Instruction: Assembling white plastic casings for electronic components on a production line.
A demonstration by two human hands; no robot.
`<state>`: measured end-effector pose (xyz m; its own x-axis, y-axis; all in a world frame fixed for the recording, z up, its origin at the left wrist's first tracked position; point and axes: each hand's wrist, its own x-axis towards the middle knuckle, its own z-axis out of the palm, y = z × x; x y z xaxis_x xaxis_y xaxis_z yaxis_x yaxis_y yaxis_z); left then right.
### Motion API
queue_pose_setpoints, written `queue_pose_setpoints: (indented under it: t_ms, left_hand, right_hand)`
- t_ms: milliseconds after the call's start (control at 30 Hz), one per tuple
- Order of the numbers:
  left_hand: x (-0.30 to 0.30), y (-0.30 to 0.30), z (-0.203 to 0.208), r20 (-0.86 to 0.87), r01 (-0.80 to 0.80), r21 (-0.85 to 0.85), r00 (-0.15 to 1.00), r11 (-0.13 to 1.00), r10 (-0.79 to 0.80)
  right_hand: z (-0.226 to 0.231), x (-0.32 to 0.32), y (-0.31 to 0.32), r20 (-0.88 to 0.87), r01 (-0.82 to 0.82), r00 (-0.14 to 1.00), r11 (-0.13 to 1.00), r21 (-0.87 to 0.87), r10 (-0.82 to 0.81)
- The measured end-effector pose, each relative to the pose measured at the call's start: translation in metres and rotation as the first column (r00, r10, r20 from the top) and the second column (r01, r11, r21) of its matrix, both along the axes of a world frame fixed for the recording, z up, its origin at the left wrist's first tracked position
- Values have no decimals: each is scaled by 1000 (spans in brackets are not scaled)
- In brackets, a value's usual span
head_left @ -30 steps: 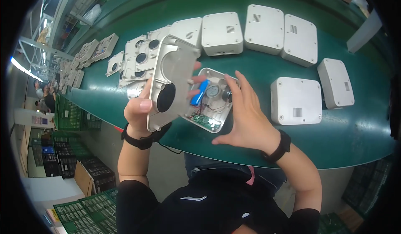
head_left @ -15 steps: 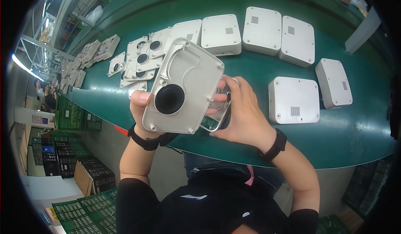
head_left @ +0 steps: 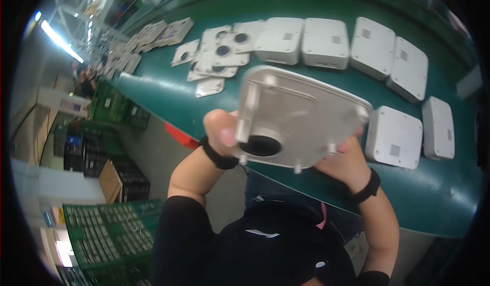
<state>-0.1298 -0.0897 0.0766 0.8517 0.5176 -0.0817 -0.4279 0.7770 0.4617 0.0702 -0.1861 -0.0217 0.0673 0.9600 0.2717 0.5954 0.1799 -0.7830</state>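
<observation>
Pale grey cover plate (head_left: 298, 115), white housings (head_left: 393, 137), green table (head_left: 434, 194)

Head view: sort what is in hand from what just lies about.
In hand:
grey metal cover plate, with a round dark hole
left hand, at its left edge
right hand, under its right side

Lying about:
white square housings on the green belt
loose cover plates
green crates
</observation>
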Motion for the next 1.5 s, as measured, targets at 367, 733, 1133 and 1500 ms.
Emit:
queue_pose_setpoints:
  t_ms: [367,733,1133,1500]
  left_hand:
    - [33,-4,24,18,290,445,943,847,-333]
    - [35,16,-14,-234,507,843,648,-181,725]
    - [48,8,-27,-145,552,793,582,-257,800]
    - [50,7,-28,-114,555,775,593,-302,797]
  right_hand:
    - [27,4,0,104,18,994,991,134,-33]
    - [33,0,-1,-137,110,984,992,-54,-116]
    - [29,17,7,-392,80,907,978,-195,-152]
    - [27,17,7,-386,92,907,975,-203,-166]
